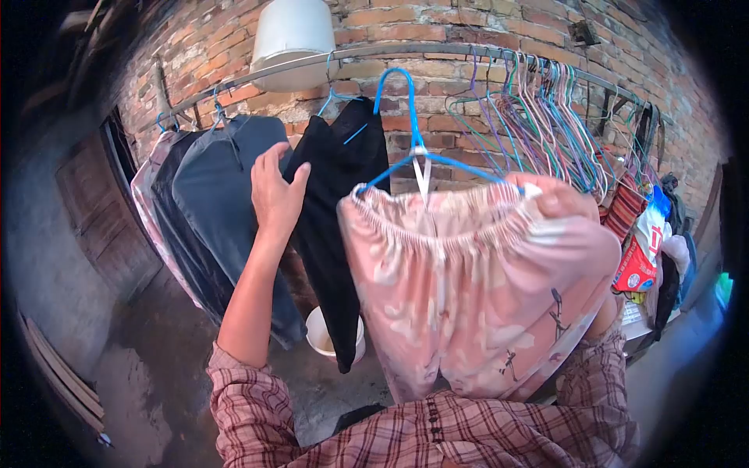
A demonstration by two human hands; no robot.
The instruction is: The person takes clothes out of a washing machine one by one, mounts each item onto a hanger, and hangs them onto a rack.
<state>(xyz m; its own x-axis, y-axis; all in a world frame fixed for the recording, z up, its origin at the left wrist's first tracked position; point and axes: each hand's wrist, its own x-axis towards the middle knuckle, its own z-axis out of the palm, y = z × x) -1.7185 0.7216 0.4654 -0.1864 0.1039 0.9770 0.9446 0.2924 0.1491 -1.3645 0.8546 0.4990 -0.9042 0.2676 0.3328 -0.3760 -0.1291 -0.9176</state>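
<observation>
Pink patterned elastic-waist trousers [476, 288] hang in front of me on a blue hanger [412, 117], the waistband stretched along its lower bar. My right hand [558, 199] grips the waistband at its right corner, with part of the fingers hidden by the cloth. My left hand [277, 187] is raised with fingers and thumb apart, holding nothing. It is in front of a dark grey garment [214, 175] and beside black trousers [331, 203]; I cannot tell whether it touches either. The blue hanger's hook overlaps the rail in view.
A metal rail [390, 51] runs along the brick wall [437, 125]. Several bare hangers [546, 117] crowd its right part. A white bucket [292, 47] is above the rail, another bucket [320, 331] below. Bags and cloths [651, 242] hang at the right; planks [62, 374] lie left.
</observation>
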